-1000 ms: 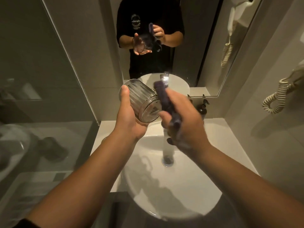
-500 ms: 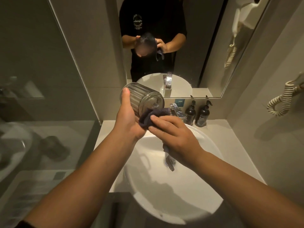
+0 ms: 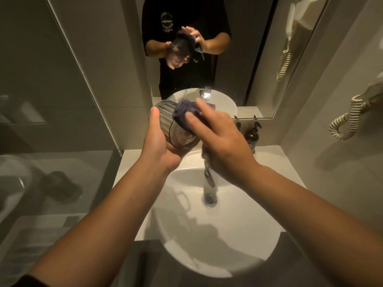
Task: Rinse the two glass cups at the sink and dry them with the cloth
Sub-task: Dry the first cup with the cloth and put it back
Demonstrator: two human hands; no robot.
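- Left hand (image 3: pixel 159 141) cups ribbed glass cup (image 3: pixel 174 129), tilted, its far side hidden.
- Right hand (image 3: pixel 219 139) presses cloth (image 3: pixel 184 112) on cup; cloth tail partly hidden under palm.

dim warm light | wall mirror (image 3: pixel 244 48) | glass partition (image 3: pixel 51 90) – beige walls

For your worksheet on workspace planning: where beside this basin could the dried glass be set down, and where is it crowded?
Bare counter lies right of the basin, between its rim and the side wall. A narrower strip lies left, by the glass partition. Crowded: the back corner with the pump bottles.
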